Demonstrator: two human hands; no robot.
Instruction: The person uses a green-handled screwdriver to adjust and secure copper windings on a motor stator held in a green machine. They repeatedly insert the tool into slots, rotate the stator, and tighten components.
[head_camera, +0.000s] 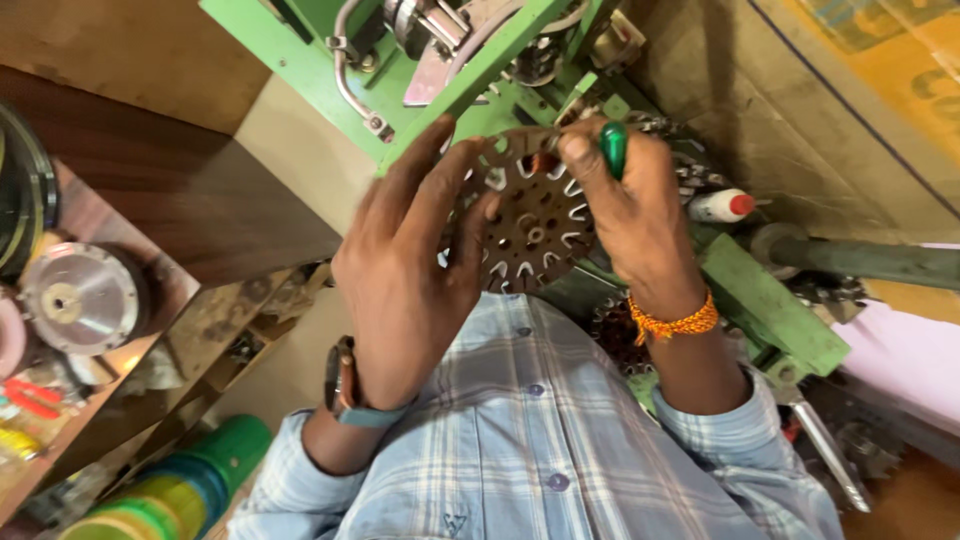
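The left hand (400, 270) holds a round metal disc with slots (530, 225) up by the green machine (470, 75). The right hand (630, 215) has its grip tight on a green-handled tool (613, 148), poking a slot. The next poke looks to need a steady disc.

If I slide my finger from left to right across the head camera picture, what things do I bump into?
Round silver metal disc → left hand → round slotted metal plate → right hand holding a green tool handle → small white bottle with a red cap → dark metal rod.
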